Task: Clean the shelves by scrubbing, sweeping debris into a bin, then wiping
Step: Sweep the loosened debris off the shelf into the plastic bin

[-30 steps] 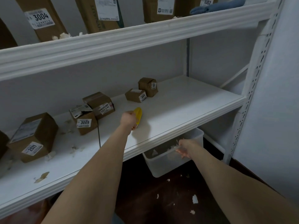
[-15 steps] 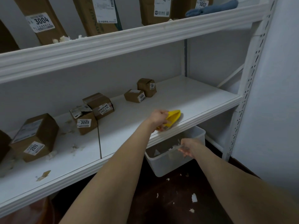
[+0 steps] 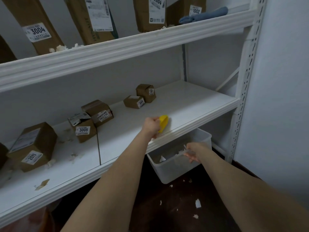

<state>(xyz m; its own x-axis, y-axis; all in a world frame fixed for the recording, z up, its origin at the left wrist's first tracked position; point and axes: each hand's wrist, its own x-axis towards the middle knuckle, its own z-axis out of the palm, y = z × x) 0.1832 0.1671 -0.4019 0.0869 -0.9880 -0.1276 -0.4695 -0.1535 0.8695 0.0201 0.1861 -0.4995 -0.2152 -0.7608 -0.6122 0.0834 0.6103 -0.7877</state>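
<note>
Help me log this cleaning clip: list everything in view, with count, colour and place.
White metal shelf unit: one, white, two boards.
Brown cardboard boxes: five whole, brown, middle board; at least four, upper board.
Folded blue cloth: one, blue, upper board's right end.
Translucent plastic bin: one, whitish, below middle board's front edge.
Torn scraps: many, white, both boards, bin, dark floor.
Yellow hand brush: one, yellow, near middle board's front edge.
Left hand: grips brush.
Right hand: holds bin's rim.
</note>
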